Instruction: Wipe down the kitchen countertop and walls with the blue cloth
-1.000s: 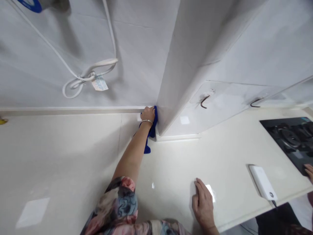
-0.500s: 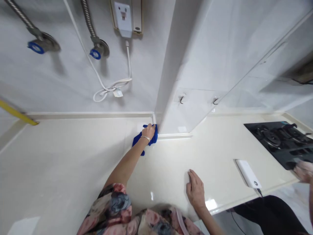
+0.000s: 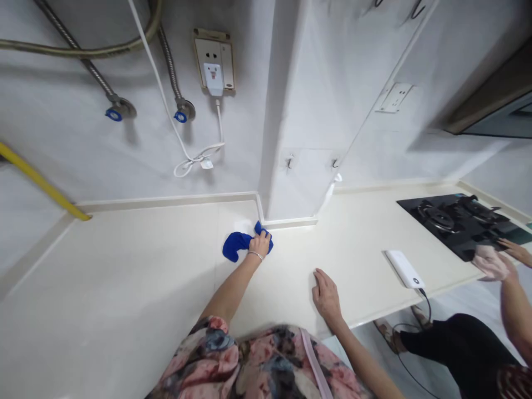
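My left hand is closed on a blue cloth that lies on the cream countertop, just in front of the white wall pillar. A thin bracelet sits on that wrist. My right hand rests flat on the countertop near its front edge, fingers stretched out, holding nothing.
A white power bank with a cable lies to the right. Beyond it is a black gas hob, where another person's hands hold a pale cloth. A wall socket, hoses, a white cord and a yellow pipe line the back wall.
My left hand has pulled the blue cloth out of the corner by the pillar toward me along the countertop. The view has risen and widened. My right hand has stayed flat.
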### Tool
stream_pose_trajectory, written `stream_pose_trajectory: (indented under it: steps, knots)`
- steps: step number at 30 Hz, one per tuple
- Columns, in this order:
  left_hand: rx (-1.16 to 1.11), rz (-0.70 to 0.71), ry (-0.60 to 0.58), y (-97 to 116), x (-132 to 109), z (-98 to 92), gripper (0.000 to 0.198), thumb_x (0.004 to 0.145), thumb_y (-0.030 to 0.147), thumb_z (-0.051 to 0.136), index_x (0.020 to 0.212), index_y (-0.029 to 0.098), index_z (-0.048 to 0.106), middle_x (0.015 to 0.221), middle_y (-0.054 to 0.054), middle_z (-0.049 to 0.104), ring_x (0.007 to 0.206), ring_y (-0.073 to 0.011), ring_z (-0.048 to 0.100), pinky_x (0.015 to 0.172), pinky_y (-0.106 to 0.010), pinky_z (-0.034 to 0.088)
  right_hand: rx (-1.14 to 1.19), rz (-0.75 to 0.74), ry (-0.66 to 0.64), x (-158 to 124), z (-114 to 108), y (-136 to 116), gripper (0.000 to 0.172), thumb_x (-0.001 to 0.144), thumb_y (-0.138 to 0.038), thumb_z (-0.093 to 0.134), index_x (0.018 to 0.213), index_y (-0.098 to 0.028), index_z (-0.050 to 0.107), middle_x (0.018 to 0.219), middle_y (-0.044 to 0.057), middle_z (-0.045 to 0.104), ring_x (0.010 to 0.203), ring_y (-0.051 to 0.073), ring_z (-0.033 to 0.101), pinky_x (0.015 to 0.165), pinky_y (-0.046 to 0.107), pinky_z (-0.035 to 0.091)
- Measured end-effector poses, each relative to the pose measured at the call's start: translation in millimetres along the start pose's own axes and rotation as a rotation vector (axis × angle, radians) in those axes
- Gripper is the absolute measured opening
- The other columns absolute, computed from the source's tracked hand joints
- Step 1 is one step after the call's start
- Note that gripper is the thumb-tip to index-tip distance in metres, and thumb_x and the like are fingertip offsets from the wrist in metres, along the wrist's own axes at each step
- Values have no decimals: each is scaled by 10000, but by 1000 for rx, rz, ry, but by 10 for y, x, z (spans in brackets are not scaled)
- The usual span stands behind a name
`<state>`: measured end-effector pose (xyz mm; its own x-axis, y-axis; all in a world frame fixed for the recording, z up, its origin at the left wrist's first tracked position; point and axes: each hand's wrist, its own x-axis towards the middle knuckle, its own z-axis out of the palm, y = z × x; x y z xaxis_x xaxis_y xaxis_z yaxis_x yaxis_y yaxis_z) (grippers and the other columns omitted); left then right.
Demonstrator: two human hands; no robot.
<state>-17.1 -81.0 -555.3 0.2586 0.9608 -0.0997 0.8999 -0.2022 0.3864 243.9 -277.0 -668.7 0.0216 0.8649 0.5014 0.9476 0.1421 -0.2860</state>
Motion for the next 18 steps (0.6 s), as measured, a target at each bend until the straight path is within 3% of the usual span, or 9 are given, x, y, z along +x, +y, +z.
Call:
stream_pose_trajectory:
  steps: [5,8,11,14,16,18]
  knots:
    - [-201,33,-4,112,-278,47,386,971,222,506,1269,268,747,1296,-134,681,1156,-283,690,1037,-442,524,96,4,43,-30,61,69,463,934,-169,410,1362,-187,586,1417,142,613,1333,264,559,1107,527,506]
    - [-381,102,-9,139,-444,-10,379,987,325,515,1282,276,747,1283,-68,742,1204,-228,687,1090,-349,514,279,125,48,39,65,4,406,959,-252,425,1308,-186,623,1359,153,646,1281,281,604,1100,552,517]
    - [-560,162,-4,262,-601,-49,466,1019,394,440,1386,234,679,1397,-40,692,1301,-183,639,1148,-301,475,602,316,12,224,-15,-292,511,1000,-401,460,1463,-191,502,1372,187,630,1168,278,673,973,495,599]
    - [-922,183,-75,452,-720,-54,541,1002,459,470,1431,173,634,1472,-78,632,1369,-205,591,1204,-341,431,857,326,-48,461,-164,-726,725,999,-492,524,1623,-227,267,1576,181,459,1344,261,577,1057,456,559]
    - [-1139,188,-146,526,-763,-61,604,971,519,529,1446,157,615,1513,-101,593,1411,-231,554,1233,-374,399,909,297,-72,599,-246,-956,790,954,-533,611,1617,-240,298,1610,138,429,1460,258,457,1190,465,445]
    - [-1169,200,-214,491,-765,-90,664,934,572,588,1453,157,606,1544,-110,560,1443,-247,520,1250,-387,375,942,347,-100,713,-276,-1062,766,890,-585,676,1528,-222,459,1513,125,549,1408,274,512,1208,477,418]
